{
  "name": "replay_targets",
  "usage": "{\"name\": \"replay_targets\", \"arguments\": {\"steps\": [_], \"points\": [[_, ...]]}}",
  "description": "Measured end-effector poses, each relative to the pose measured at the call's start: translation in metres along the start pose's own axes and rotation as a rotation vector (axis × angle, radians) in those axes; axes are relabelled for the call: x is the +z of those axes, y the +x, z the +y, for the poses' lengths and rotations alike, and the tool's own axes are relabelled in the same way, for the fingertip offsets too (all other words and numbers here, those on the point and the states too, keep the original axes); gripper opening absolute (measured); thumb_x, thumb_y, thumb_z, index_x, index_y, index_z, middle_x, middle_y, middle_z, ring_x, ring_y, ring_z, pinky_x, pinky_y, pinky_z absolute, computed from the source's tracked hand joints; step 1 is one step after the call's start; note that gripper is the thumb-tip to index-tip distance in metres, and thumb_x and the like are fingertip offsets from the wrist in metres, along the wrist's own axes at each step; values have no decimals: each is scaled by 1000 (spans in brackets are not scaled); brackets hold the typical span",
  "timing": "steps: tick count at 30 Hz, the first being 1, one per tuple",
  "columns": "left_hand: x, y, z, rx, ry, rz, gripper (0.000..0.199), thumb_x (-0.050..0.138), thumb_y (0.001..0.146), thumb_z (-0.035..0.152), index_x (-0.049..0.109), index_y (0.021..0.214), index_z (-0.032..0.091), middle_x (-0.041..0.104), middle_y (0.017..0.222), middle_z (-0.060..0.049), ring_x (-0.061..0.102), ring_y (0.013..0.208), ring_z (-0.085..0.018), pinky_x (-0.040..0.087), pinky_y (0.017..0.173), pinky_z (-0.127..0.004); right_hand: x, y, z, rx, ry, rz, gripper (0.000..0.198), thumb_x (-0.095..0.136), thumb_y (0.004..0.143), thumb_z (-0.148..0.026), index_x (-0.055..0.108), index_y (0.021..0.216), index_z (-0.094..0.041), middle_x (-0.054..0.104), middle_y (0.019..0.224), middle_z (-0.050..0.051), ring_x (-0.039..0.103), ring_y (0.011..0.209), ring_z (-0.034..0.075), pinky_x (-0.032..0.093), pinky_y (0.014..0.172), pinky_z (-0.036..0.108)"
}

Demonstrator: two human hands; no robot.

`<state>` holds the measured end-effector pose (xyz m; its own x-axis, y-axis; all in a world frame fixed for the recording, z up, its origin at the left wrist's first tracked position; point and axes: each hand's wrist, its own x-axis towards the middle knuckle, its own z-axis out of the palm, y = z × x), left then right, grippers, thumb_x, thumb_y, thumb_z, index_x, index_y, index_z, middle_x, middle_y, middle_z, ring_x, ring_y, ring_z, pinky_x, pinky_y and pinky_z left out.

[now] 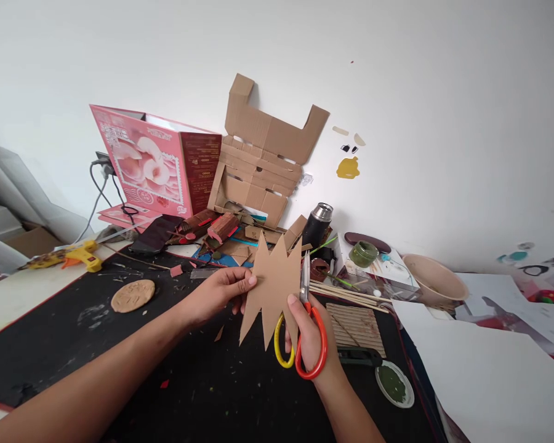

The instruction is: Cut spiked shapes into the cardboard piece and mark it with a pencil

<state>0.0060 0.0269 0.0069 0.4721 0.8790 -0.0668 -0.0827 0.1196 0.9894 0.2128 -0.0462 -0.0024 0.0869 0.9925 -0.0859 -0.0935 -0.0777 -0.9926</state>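
Note:
A flat brown cardboard piece [277, 280] with pointed teeth cut along its top and bottom is held up above the black mat. On its left edge my left hand [228, 288] pinches it between thumb and fingers. My right hand [310, 332] grips its lower right side with the thumb in front. Hooked in that same hand is a pair of scissors [324, 344] with one red and one yellow handle loop. Their blades point upward beside the cardboard's right edge and look nearly closed.
A black mat [175, 369] covers the table. A round clay disc [133, 296] and a yellow glue gun [85, 255] lie left. Behind stand a pink box [152, 166], folded cardboard [263, 154] and a black flask [316, 226]. At right are a green jar [363, 253], a bowl [436, 280] and a paint lid [394, 384].

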Motion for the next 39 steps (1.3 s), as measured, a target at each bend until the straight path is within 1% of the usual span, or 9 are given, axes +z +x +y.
{"name": "replay_targets", "arguments": {"steps": [9, 14, 17, 21, 26, 28, 31, 35, 39], "points": [[-2, 1, 0, -15, -67, -61, 51, 87, 77, 64, 61, 75, 19, 59, 55, 4, 54, 46, -10, 37, 45, -21, -1, -1, -3, 6, 7, 21, 51, 74, 87, -70, 59, 83, -22, 53, 51, -8, 52, 37, 12, 46, 34, 20], [-4, 0, 4, -31, -46, -126, 47, 91, 75, 57, 64, 79, 18, 62, 63, 3, 57, 50, -10, 41, 46, -21, -1, -1, -4, -5, 5, 19, 51, 74, 87, -70, 58, 81, -22, 53, 50, -8, 52, 37, 12, 46, 34, 20], [-3, -2, 5, -38, -16, -120, 43, 89, 78, 54, 66, 79, 17, 62, 64, 2, 58, 51, -11, 42, 48, -22, 0, -1, -4, -2, 8, 8, 52, 74, 86, -71, 58, 80, -22, 53, 49, -8, 52, 37, 12, 46, 34, 20], [-3, 0, 4, -18, -47, -34, 41, 89, 77, 50, 65, 74, 17, 61, 61, 3, 56, 48, -10, 43, 47, -21, 1, 0, -4, 20, 23, -3, 54, 75, 85, -73, 60, 83, -21, 54, 48, -8, 51, 35, 11, 44, 34, 19], [-11, 7, 6, 40, -307, 268, 39, 96, 66, 40, 67, 72, 15, 60, 59, 4, 50, 44, -7, 39, 41, -18, 1, 0, -6, 3, 50, -12, 53, 73, 87, -71, 60, 83, -20, 54, 46, -7, 48, 32, 10, 39, 32, 17], [-13, 8, 8, 58, -369, 339, 39, 97, 64, 37, 66, 71, 15, 60, 57, 4, 50, 44, -7, 38, 40, -17, 1, 0, -6, 0, 50, -9, 54, 72, 88, -73, 62, 86, -19, 54, 46, -8, 46, 31, 9, 38, 32, 17], [-13, 9, 11, 79, -404, 379, 36, 95, 64, 33, 65, 72, 15, 63, 58, 3, 53, 45, -7, 38, 40, -16, 1, 0, -5, 18, 9, -45, 58, 70, 87, -77, 62, 87, -20, 53, 45, -8, 45, 31, 10, 38, 31, 17], [-14, 9, 13, 117, -452, 428, 32, 92, 66, 30, 63, 72, 16, 65, 59, 2, 55, 45, -8, 36, 39, -17, 2, -4, -1, 78, -101, -163, 60, 64, 90, -80, 64, 94, -20, 53, 46, -9, 43, 31, 10, 36, 32, 17], [-15, 9, 16, 150, -477, 453, 32, 90, 69, 31, 62, 71, 16, 66, 59, 3, 56, 44, -9, 34, 38, -17, 5, -12, 1, 41, -340, -302, 49, 61, 98, -70, 67, 103, -22, 54, 50, -8, 50, 37, 13, 41, 40, 20]]}}
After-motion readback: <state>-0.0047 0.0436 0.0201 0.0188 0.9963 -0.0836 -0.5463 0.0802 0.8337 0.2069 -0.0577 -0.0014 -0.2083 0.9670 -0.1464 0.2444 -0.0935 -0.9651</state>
